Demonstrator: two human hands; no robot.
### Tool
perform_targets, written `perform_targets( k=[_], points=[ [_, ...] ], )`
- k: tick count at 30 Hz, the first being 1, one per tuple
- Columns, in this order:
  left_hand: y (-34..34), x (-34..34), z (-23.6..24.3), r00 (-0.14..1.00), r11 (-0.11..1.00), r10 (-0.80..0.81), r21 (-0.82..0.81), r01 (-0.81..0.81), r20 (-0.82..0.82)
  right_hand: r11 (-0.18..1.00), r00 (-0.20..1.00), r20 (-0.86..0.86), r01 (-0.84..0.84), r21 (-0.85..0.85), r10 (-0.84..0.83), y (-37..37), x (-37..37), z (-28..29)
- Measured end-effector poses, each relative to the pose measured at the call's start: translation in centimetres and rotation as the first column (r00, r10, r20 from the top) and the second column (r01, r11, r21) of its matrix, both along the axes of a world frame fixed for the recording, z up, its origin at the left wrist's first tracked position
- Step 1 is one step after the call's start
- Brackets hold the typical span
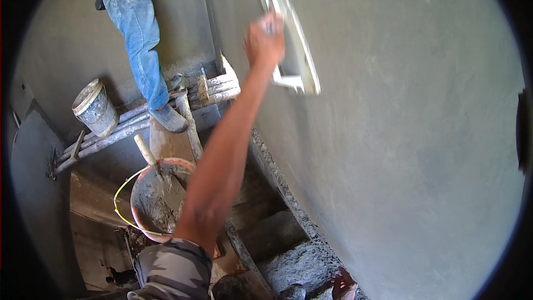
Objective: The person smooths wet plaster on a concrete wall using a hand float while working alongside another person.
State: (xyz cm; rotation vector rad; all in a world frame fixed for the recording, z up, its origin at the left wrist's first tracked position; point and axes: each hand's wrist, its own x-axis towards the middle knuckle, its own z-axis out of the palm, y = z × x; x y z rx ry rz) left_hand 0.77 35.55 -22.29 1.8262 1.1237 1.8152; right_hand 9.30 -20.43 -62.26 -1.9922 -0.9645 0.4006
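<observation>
High against the grey plastered wall (411, 133), my left hand (265, 39) is closed round the handle of a long plastering trowel (300, 50). The trowel's pale blade is tilted and slightly blurred, close to or on the wall; I cannot tell whether it touches. My left arm reaches up across the view from a camouflage sleeve. Low at the bottom edge, beside the wall's foot, my right hand (345, 288) shows only in part; its fingers look apart, with nothing seen in them. Under my left forearm stands a bucket (135, 203) of wet mortar, with a light-handled trowel (145, 150) standing in it.
A co-worker in blue jeans (136, 33) stands on a plank (166, 143) at the far left. Next to them a mortar-splashed white bucket (97, 108) rests on scaffold poles (125, 128). Gaps and a rough mortar-strewn ledge (302, 266) lie below the wall.
</observation>
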Motion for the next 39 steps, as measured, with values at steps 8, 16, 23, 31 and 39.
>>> perform_targets(
  k=[8,16,23,31,39],
  points=[
    [-22.9,4.4,-31.4,0.984,0.895,-0.172,-0.413,0.171,0.036,0.977,0.997,0.002,-0.073,-0.199,0.075,2.6,1.1,1.6],
    [-3.4,-0.1,-5.4,0.999,0.996,-0.015,-0.088,0.020,0.049,0.990,0.999,0.009,-0.036,-0.138,0.038,1.4,-0.8,4.5],
    [-22.0,5.7,-23.7,0.930,0.941,-0.307,-0.081,0.329,0.203,0.988,0.998,-0.004,-0.066,-0.137,0.066,2.1,0.4,2.7],
    [-4.1,-0.5,0.0,0.994,0.993,-0.107,0.055,0.108,-0.015,0.992,0.999,-0.018,-0.034,-0.123,0.032,1.7,-1.0,4.2],
    [-17.2,1.4,-22.0,0.947,0.960,-0.249,0.076,0.269,-0.203,0.961,0.987,-0.108,-0.145,-0.236,0.122,4.1,0.4,4.8]
  ],
)
